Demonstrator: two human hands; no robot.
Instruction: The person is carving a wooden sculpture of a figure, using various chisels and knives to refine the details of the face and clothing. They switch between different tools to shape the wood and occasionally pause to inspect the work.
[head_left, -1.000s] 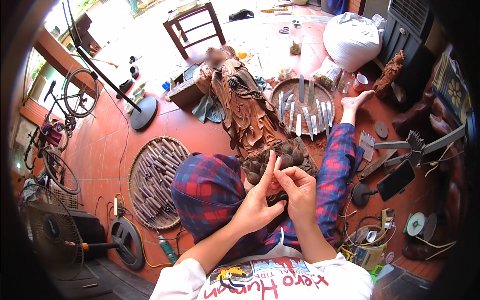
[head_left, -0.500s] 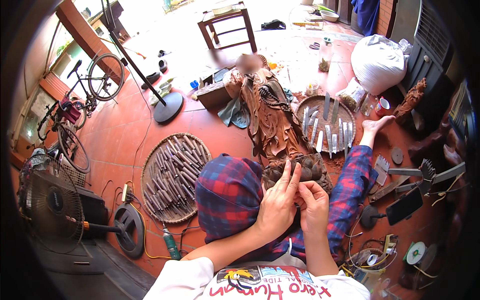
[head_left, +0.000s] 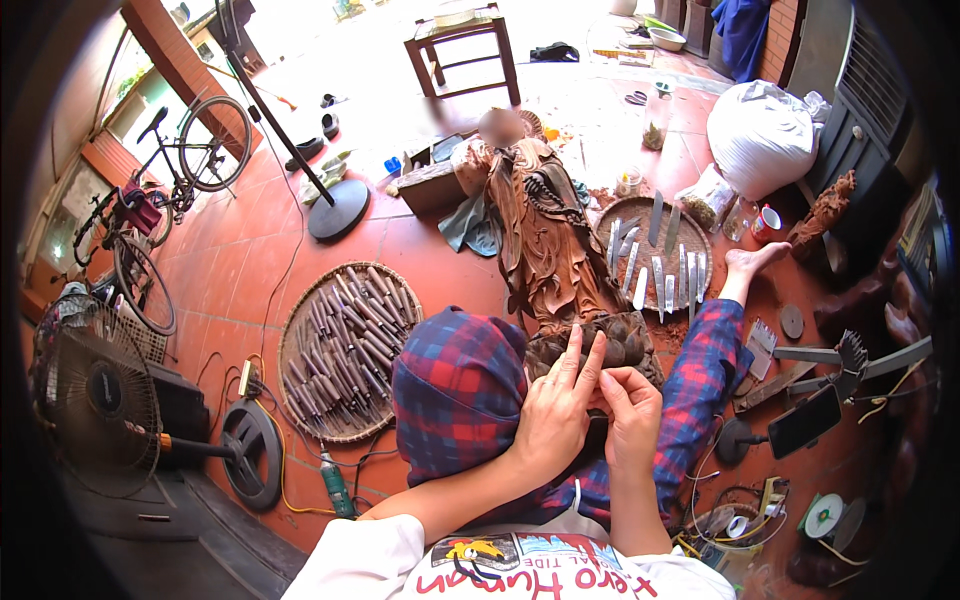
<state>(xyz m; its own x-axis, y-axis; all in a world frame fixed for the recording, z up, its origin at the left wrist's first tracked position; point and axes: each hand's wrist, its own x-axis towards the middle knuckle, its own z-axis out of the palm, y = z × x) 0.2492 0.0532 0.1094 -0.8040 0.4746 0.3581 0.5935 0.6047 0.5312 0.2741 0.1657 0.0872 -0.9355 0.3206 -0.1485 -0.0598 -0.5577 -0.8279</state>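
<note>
My left hand (head_left: 552,415) is raised in front of me, its index and middle fingers stretched up and slightly apart. The thumb and other fingers are mostly hidden. Close against it, my right hand (head_left: 632,408) is closed in a pinch; what it holds, if anything, cannot be made out. Beyond both hands lies a carved brown wooden statue (head_left: 550,235), its carved base (head_left: 625,335) nearest me. My bent knee, in plaid trousers (head_left: 455,395), rises left of the hands, and the other leg stretches to the right.
A round woven tray (head_left: 290,420) of wood-handled carving tools lies left, with a green power tool (head_left: 337,485) below it. Right of the statue, another tray (head_left: 632,207) bears flat blades. A fan (head_left: 105,400), a phone on a stand (head_left: 805,417), cords and a white sack (head_left: 762,140) stand around.
The view has shifted slightly. The two raised fingers of my left hand are a little farther apart; my right hand keeps its pinch beside them.
</note>
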